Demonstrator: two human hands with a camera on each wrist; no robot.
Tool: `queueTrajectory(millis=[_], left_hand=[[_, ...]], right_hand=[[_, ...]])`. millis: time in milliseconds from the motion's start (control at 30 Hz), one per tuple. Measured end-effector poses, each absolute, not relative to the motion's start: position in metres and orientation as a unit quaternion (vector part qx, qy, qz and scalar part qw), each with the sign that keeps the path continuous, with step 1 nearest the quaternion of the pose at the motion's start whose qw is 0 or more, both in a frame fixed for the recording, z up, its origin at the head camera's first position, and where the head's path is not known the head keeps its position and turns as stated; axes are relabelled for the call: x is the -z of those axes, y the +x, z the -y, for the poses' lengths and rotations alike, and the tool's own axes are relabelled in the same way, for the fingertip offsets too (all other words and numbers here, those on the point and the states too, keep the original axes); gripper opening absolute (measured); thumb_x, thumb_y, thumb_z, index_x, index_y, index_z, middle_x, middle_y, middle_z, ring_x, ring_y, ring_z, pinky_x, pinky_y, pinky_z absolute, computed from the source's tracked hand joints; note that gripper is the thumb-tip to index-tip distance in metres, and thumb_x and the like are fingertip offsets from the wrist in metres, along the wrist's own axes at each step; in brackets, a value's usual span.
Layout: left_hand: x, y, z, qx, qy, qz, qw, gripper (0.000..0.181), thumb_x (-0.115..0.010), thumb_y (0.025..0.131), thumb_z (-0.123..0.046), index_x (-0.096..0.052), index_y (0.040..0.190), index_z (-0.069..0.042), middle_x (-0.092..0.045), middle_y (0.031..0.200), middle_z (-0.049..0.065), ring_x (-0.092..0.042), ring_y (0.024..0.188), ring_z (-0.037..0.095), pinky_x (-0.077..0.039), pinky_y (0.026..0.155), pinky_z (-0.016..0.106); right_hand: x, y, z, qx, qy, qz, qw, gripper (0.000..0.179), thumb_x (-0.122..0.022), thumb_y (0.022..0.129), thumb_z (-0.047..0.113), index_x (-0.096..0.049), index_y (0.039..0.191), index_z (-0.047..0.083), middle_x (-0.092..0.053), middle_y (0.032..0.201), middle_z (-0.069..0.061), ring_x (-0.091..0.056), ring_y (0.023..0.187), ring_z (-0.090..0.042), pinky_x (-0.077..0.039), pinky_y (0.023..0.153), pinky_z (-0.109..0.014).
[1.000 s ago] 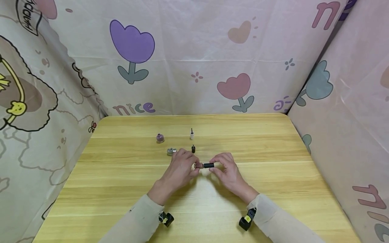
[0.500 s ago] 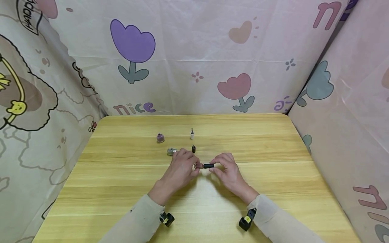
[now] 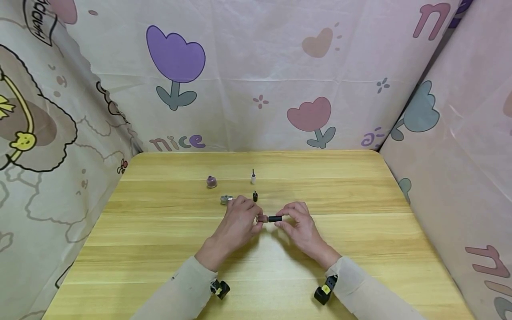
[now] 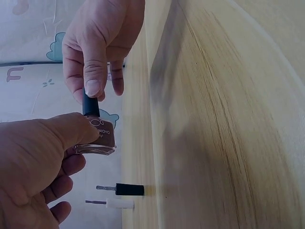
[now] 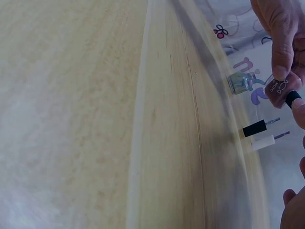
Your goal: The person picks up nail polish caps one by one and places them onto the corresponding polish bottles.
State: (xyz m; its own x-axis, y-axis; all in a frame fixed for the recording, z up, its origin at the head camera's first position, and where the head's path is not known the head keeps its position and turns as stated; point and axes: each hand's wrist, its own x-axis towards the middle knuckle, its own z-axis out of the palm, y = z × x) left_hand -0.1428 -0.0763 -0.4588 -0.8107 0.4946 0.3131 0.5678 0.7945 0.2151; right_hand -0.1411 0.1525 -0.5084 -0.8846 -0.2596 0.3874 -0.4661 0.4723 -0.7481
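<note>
My left hand (image 3: pixel 238 222) pinches a small glass nail polish bottle (image 4: pixel 101 135) of brownish-pink polish, held on its side above the table in the head view. From the other side my right hand (image 3: pixel 299 225) pinches the bottle's black cap (image 3: pixel 275 218) between thumb and fingers. Cap and bottle are in line and meet at the neck. Beyond the hands, a black brush cap (image 4: pixel 129 189) and a white brush cap (image 4: pixel 120 203) stand with their brushes pointing up. A clear glass bottle (image 5: pixel 240 82) sits just past my left hand, partly covered by it in the head view.
An open mauve polish bottle (image 3: pixel 211 182) stands farther back, left of the white brush cap. The wooden table (image 3: pixel 320 178) meets printed cloth (image 3: pixel 240 89) at its back, with more cloth along both sides. A small black camera (image 3: pixel 220 289) hangs at my left wrist.
</note>
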Motion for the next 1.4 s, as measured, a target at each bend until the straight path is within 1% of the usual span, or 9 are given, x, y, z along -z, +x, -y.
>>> queueTrajectory(millis=[200,433,633,767,867,1000,1133,1233,1400], left_hand=[[0.459,-0.1428,0.0765,0.148,-0.286,0.939,0.122,0.012,-0.082,0.094,-0.027,-0.075,0.09,-0.019,-0.073,0.103,-0.002,-0.056,0.102,0.022,-0.043,0.089,0.04],[0.4591,-0.1421,0.0778,0.16,-0.29,0.936,0.12,0.009,-0.084,0.092,-0.023,-0.075,0.091,-0.02,-0.073,0.103,-0.002,-0.056,0.102,0.021,-0.042,0.088,0.039],[0.4595,-0.1424,0.0763,0.148,-0.294,0.936,0.122,0.01,-0.085,0.09,-0.024,-0.075,0.089,-0.021,-0.073,0.103,-0.003,-0.055,0.101,0.021,-0.044,0.091,0.042],[0.4588,-0.1423,0.0758,0.133,-0.302,0.935,0.128,0.01,-0.084,0.09,-0.023,-0.074,0.089,-0.02,-0.071,0.099,-0.003,-0.054,0.101,0.021,-0.046,0.097,0.044],[0.4587,-0.1426,0.0755,0.129,-0.305,0.935,0.13,0.009,-0.083,0.091,-0.023,-0.074,0.09,-0.019,-0.071,0.099,-0.003,-0.054,0.1,0.021,-0.046,0.097,0.044],[0.4589,-0.1435,0.0753,0.128,-0.305,0.935,0.13,0.009,-0.083,0.091,-0.023,-0.075,0.091,-0.019,-0.072,0.1,-0.002,-0.054,0.1,0.02,-0.046,0.097,0.044],[0.4587,-0.1437,0.076,0.135,-0.301,0.936,0.12,0.009,-0.084,0.09,-0.022,-0.076,0.092,-0.02,-0.073,0.102,-0.002,-0.055,0.101,0.02,-0.045,0.093,0.042],[0.459,-0.144,0.0767,0.144,-0.296,0.938,0.108,0.009,-0.084,0.09,-0.022,-0.076,0.093,-0.02,-0.073,0.103,-0.002,-0.055,0.101,0.02,-0.042,0.089,0.039],[0.4594,-0.1449,0.0762,0.161,-0.292,0.937,0.101,0.008,-0.084,0.09,-0.023,-0.076,0.09,-0.022,-0.073,0.101,-0.004,-0.054,0.099,0.019,-0.04,0.086,0.037]], right_hand=[[0.5086,-0.1396,-0.1525,-0.472,0.207,0.851,0.097,0.016,-0.084,0.089,0.012,-0.077,0.104,0.016,-0.063,0.111,0.002,-0.05,0.117,-0.017,-0.046,0.097,-0.036],[0.5085,-0.139,-0.1511,-0.465,0.209,0.855,0.096,0.025,-0.085,0.088,0.011,-0.075,0.11,0.013,-0.062,0.117,-0.001,-0.05,0.12,-0.019,-0.047,0.101,-0.04],[0.5096,-0.1395,-0.1505,-0.463,0.22,0.851,0.114,0.022,-0.085,0.086,0.008,-0.075,0.104,0.016,-0.063,0.114,0.0,-0.051,0.118,-0.02,-0.047,0.1,-0.039],[0.5104,-0.1396,-0.1503,-0.458,0.22,0.854,0.114,0.019,-0.085,0.087,0.01,-0.075,0.101,0.016,-0.063,0.111,0.002,-0.051,0.116,-0.019,-0.047,0.098,-0.038],[0.5109,-0.1397,-0.1504,-0.457,0.217,0.856,0.109,0.014,-0.084,0.089,0.013,-0.075,0.1,0.017,-0.063,0.109,0.003,-0.051,0.115,-0.018,-0.046,0.097,-0.036],[0.5111,-0.1398,-0.151,-0.454,0.217,0.858,0.103,0.012,-0.083,0.091,0.016,-0.076,0.101,0.016,-0.063,0.108,0.004,-0.051,0.115,-0.017,-0.046,0.095,-0.036],[0.5104,-0.1392,-0.1518,-0.451,0.223,0.858,0.104,0.023,-0.085,0.088,0.014,-0.076,0.109,0.011,-0.063,0.112,0.002,-0.051,0.117,-0.018,-0.047,0.096,-0.037],[0.5103,-0.1391,-0.1519,-0.45,0.231,0.855,0.109,0.03,-0.087,0.086,0.011,-0.076,0.113,0.01,-0.062,0.115,0.0,-0.05,0.118,-0.019,-0.047,0.098,-0.038],[0.5115,-0.1401,-0.1507,-0.454,0.246,0.845,0.138,0.027,-0.087,0.084,0.006,-0.076,0.107,0.016,-0.063,0.112,0.0,-0.051,0.116,-0.021,-0.046,0.098,-0.034]])
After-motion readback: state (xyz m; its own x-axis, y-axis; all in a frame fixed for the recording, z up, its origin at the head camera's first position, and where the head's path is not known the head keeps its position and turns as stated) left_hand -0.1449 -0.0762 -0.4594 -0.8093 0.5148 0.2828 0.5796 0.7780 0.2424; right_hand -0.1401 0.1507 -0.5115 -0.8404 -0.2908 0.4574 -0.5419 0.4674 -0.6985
